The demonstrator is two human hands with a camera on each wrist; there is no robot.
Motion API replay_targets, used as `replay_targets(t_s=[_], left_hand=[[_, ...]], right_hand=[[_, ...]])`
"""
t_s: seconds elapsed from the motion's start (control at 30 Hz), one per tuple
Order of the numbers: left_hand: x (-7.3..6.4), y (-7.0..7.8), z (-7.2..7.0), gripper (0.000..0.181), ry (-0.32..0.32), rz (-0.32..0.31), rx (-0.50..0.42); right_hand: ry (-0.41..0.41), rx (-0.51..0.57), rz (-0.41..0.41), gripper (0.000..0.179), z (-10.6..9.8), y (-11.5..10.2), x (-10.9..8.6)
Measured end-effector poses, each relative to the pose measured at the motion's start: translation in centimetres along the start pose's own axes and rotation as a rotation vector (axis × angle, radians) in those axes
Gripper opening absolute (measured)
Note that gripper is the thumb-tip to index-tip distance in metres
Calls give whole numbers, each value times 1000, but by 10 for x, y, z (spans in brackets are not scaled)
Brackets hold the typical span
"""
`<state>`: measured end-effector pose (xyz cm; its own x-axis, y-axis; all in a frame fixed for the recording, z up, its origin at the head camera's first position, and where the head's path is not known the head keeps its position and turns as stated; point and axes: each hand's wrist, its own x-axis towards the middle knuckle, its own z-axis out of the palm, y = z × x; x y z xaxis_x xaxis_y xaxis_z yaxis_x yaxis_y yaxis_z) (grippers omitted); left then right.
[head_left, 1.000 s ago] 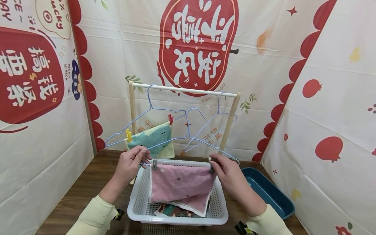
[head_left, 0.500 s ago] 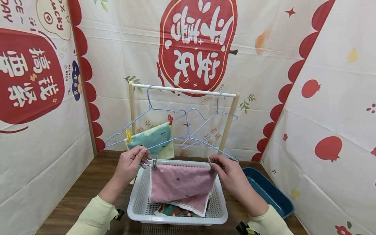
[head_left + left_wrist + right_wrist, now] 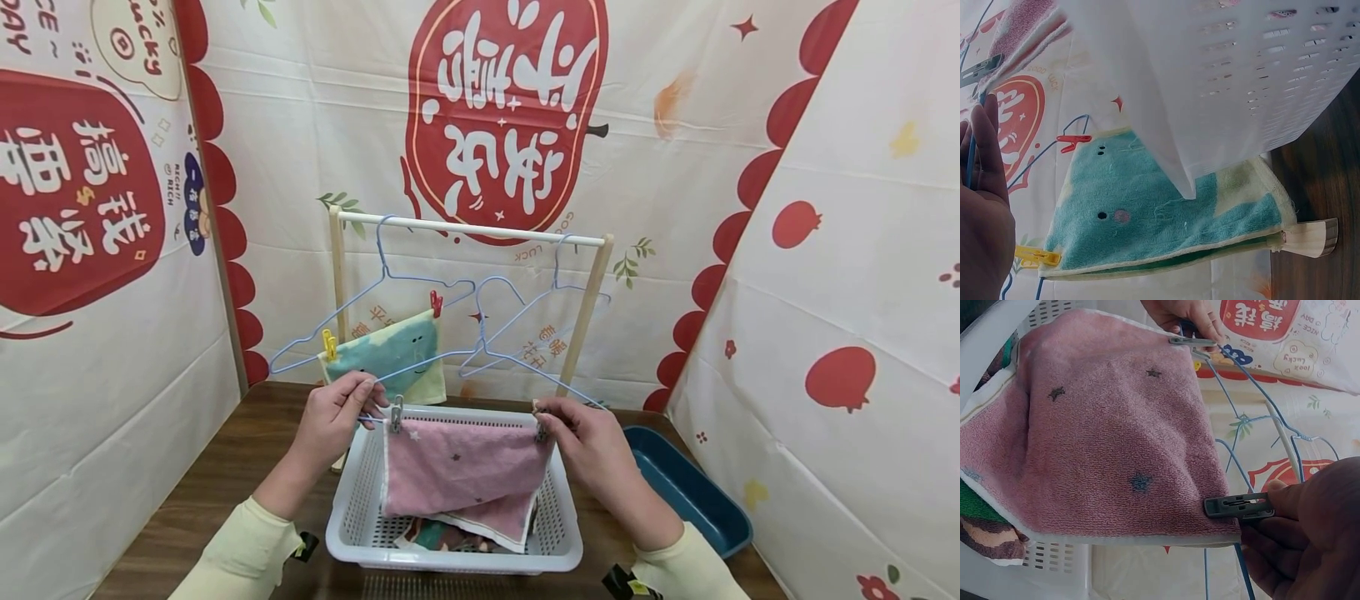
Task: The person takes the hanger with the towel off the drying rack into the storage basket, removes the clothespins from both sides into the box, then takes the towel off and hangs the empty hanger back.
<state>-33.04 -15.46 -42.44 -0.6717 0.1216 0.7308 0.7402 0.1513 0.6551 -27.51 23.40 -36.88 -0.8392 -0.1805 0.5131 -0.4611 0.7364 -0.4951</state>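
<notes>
My left hand (image 3: 337, 425) grips the left corner of a blue wire hanger (image 3: 481, 340), whose hook points up. A pink towel (image 3: 457, 467) with small stars hangs folded over the hanger's lower bar, above a white basket (image 3: 341, 533). One grey clothespin (image 3: 396, 414) clamps the towel's left top corner, close to the left fingers. At the opposite corner my right hand (image 3: 592, 442) pinches a second grey clothespin (image 3: 1238, 506) by its handle end, between thumb and fingers. Its jaws lie over the towel's edge in the right wrist view.
Behind the basket, a rack's white rail (image 3: 465, 227) carries two more blue hangers. A teal towel (image 3: 397, 350) hangs from the left one by a yellow clothespin (image 3: 329, 345) and a red clothespin (image 3: 436, 303). Patterned cloth (image 3: 438, 536) lies in the basket. A dark blue tray (image 3: 693, 492) stands right.
Both hands stay nearly in place, still holding the hanger and the right clothespin. The bare hanger at the rail's right has turned slightly, its lower corner moving left.
</notes>
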Motion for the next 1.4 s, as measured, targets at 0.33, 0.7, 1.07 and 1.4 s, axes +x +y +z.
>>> replay_targets(t_s=[0.33, 0.7, 1.07, 1.4], left_hand=[[0, 1, 0, 19, 2, -7, -6], [0, 0, 0, 21, -5, -21, 4], [1, 1, -2, 21, -15, -28, 11], [0, 1, -2, 20, -15, -55, 13]], right_hand=[[151, -44, -145, 13, 7, 6, -1], [256, -77, -279, 17, 11, 11, -2], [353, -4, -362, 25, 11, 11, -4], [340, 13, -313, 26, 4, 10, -6]])
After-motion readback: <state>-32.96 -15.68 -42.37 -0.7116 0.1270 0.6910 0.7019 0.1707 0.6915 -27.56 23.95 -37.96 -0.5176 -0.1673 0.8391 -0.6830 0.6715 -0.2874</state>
